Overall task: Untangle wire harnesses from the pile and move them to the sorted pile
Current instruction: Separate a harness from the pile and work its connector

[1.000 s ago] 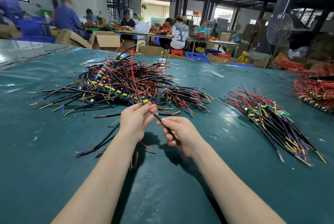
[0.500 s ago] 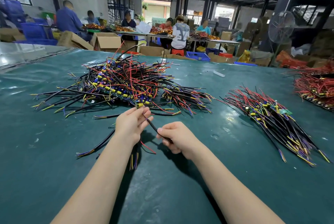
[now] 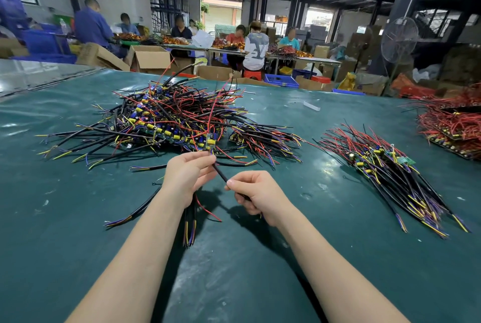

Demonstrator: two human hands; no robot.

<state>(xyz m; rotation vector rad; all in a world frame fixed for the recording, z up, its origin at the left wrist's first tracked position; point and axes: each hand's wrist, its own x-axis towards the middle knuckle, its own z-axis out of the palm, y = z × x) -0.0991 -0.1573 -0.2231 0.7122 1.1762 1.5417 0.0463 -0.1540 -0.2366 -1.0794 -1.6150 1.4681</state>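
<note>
Both hands pinch one black harness cable; right hand has slid toward left hand, seemingly straightening it for sorting.

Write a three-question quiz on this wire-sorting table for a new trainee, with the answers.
1. True or false: the left hand and the right hand both grip the same black cable.
2. Seen from the person, on which side of the tangled pile does the sorted pile lie? A) to its right B) to its left C) on top of it
3. Fill in: the table cover is dark ____ in colour.

Key: 1 true; 2 A; 3 green.
</note>
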